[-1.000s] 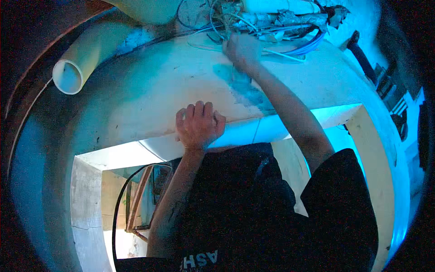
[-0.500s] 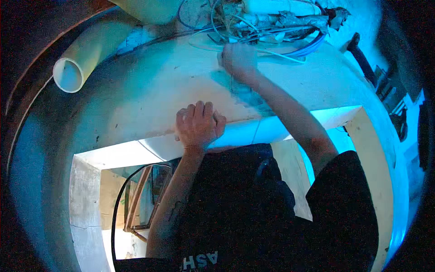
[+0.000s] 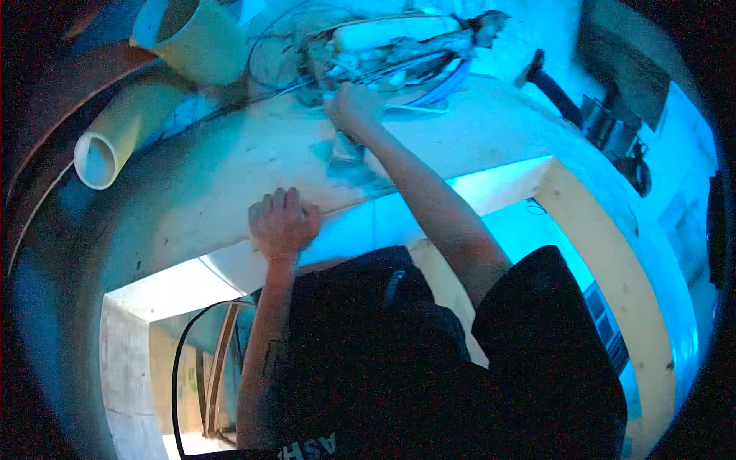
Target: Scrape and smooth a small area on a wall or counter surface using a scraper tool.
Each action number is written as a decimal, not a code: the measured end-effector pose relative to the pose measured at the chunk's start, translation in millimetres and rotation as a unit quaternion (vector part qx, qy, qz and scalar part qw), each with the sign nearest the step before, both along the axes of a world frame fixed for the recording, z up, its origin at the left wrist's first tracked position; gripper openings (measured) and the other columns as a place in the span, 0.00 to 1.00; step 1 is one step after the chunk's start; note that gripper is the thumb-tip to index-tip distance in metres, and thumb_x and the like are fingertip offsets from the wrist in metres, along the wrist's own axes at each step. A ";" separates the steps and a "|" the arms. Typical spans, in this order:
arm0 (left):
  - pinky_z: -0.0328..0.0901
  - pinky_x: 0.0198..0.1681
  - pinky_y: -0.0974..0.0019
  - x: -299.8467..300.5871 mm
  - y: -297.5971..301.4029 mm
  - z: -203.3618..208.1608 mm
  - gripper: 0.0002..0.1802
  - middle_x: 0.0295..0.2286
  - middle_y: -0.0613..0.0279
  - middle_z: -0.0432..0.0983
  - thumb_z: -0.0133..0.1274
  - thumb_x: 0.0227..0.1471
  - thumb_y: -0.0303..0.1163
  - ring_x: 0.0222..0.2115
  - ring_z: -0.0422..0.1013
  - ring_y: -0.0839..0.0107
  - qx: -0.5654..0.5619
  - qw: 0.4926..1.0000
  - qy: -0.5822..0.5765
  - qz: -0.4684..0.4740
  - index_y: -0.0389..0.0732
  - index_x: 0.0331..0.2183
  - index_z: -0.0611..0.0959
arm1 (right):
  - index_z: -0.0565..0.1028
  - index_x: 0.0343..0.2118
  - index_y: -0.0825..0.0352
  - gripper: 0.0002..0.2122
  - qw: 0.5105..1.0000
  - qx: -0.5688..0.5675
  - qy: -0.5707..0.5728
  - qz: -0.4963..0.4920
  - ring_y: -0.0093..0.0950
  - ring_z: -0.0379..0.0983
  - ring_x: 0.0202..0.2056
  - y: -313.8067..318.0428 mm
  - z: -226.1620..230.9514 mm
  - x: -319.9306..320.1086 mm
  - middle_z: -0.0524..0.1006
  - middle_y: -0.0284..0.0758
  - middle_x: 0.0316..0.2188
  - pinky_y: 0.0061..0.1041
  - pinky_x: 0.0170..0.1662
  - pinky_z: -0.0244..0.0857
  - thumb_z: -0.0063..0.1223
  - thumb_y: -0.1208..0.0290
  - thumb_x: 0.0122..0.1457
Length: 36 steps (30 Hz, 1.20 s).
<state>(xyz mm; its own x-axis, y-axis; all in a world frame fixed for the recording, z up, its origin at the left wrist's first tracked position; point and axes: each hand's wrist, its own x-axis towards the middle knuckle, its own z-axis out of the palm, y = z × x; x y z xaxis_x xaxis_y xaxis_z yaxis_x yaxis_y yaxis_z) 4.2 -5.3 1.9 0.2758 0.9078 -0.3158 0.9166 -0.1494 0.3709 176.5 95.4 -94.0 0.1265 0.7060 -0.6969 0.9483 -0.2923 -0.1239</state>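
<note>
My left hand (image 3: 284, 225) is closed, knuckles up, against the pale wall (image 3: 230, 184) just above the lit edge of an opening. Whether anything is inside its curled fingers is hidden. Farther off and to the right, my right hand (image 3: 355, 110) is also closed, at the near side of a tangled cable bundle (image 3: 429, 57). What it grips, if anything, cannot be made out. A small greyish patch or object (image 3: 346, 150) shows on the wall just below that hand. Blue and white cables (image 3: 448, 86) loop to its right.
A cream pipe (image 3: 98, 161) with an open end juts out at the left, and a wider pipe (image 3: 188, 38) is above it. Below lies the wall opening with a pale frame (image 3: 130, 360). A dark bar-shaped object (image 3: 553, 90) is at the upper right.
The whole view has shifted, so both hands and the wall appear farther left. My right hand stays closed by the cables, and my left hand stays closed at the edge.
</note>
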 end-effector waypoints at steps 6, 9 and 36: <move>0.59 0.27 0.60 -3.1 -0.5 4.7 0.09 0.20 0.62 0.68 0.46 0.35 0.37 0.23 0.66 0.65 0.031 0.999 0.035 0.000 0.42 0.19 0.73 | 0.75 0.23 0.70 0.17 0.997 0.037 -0.049 -0.052 0.44 0.72 0.29 11.0 50.8 27.8 0.74 0.49 0.24 0.40 0.35 0.65 0.42 0.59 0.43; 0.59 0.28 0.62 3.8 0.3 7.4 0.09 0.21 0.62 0.69 0.46 0.36 0.38 0.23 0.67 0.66 0.050 0.998 0.029 0.015 0.42 0.19 0.73 | 0.74 0.23 0.71 0.20 0.986 0.037 -0.039 -0.156 0.45 0.71 0.29 4.9 84.1 63.4 0.74 0.50 0.24 0.38 0.36 0.65 0.41 0.55 0.45; 0.59 0.35 0.59 -15.0 -0.7 7.3 0.19 0.26 0.56 0.72 0.45 0.42 0.46 0.32 0.67 0.60 0.066 0.995 0.032 0.069 0.39 0.24 0.77 | 0.72 0.19 0.67 0.19 0.988 0.106 0.034 -0.103 0.41 0.70 0.23 -76.9 117.8 85.3 0.72 0.45 0.18 0.38 0.28 0.63 0.45 0.52 0.47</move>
<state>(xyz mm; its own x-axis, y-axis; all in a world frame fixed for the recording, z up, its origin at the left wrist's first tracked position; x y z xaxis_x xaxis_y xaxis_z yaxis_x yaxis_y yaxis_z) -10.8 -5.9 9.3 0.1281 0.9705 -0.2043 0.9527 -0.0632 0.2972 261.7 18.5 23.8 0.2405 0.8017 -0.5473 0.8593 -0.4381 -0.2641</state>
